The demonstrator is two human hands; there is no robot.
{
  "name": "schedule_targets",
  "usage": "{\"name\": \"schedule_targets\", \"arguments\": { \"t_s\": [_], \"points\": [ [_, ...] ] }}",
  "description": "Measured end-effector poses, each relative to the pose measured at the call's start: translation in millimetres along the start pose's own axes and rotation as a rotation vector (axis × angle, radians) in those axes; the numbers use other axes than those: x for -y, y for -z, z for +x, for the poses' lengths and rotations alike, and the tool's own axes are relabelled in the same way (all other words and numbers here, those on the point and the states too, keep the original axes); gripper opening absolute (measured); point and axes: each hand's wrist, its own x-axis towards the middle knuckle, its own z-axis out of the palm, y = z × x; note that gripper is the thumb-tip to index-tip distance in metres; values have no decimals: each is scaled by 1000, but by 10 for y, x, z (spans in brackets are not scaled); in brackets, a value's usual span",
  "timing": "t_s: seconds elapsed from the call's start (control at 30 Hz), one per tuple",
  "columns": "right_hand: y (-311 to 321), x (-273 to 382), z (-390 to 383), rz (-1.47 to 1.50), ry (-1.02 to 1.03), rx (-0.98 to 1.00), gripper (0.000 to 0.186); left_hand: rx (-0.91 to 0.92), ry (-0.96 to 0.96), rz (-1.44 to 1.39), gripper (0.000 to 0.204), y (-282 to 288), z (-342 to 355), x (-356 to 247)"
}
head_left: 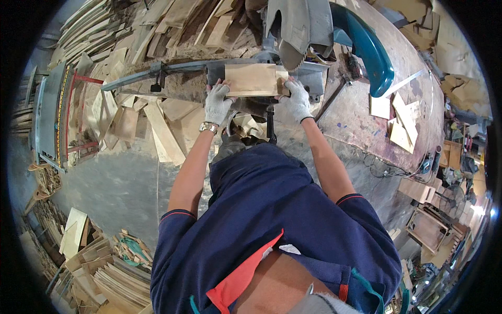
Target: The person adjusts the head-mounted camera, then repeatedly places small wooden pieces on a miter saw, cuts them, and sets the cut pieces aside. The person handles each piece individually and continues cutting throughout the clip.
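Observation:
A pale rectangular wooden board [250, 79] lies across the grey metal bed of a mitre saw [315, 78]. My left hand [217, 104], in a white knit glove, grips the board's left end with the fingertips at its edge. At the right end, a narrow section of wood [282, 83] shows a seam against the board; whether it is a separate piece I cannot tell. My right hand [296, 100], also gloved, holds that end. Just above it is the toothed saw blade [291, 56], raised under its grey guard [306, 26]. The teal saw handle [374, 57] curves off to the right.
A long metal fence [133, 78] runs left from the saw. Wood offcuts [162, 128] are heaped left and behind, with thin offcuts [402, 125] on the right-hand table. A metal rack [52, 115] stands far left. Stacked strips [115, 285] lie at lower left.

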Motion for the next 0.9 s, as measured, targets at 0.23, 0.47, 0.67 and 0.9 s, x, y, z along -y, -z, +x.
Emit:
{"name": "schedule_targets", "arguments": {
  "t_s": [0.23,0.47,0.67,0.9],
  "points": [
    [-57,-34,-3,6,16,-12,68,58,-7,36,52,72,-6,-13],
    [80,-32,7,76,24,35,65,82,-270,573,71,-32,87,-423],
    [87,-65,34,53,46,100,59,93,-268,739,66,-329,184,-442],
    [-33,-4,85,-8,129,199,72,118,-212,710,71,-102,138,-323]
  ]
}}
